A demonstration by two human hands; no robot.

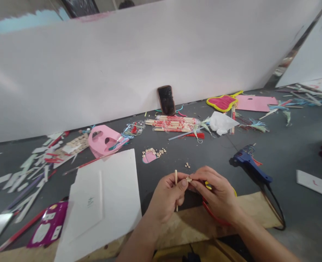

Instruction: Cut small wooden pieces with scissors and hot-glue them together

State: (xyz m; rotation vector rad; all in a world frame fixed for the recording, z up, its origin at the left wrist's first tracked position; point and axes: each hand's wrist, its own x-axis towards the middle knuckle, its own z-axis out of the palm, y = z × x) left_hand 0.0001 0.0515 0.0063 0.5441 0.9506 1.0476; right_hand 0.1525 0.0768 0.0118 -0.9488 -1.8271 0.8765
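My left hand [165, 198] is closed, with a short pale wooden stick [176, 176] standing upright between its fingers. Its thumb and index finger also pinch a small cluster of cream-coloured beads or chips [188, 179]. My right hand [218, 193] meets it there, fingertips closed on the other side of the cluster. What backs the cluster is hidden by the fingers. Under my right hand a red and yellow handle [214, 216], perhaps of scissors, shows in part. A few loose cream pieces [187, 165] lie just beyond my fingertips. Farther off, a pink card piece [149, 157] has similar pieces along its edge.
A blue glue gun [252, 165] lies to the right, its cord running toward the front edge. White foam board [109, 189] and a purple packet [50, 223] are at left. A phone [166, 100] leans on the white partition [122, 69], behind bagged sticks [174, 123].
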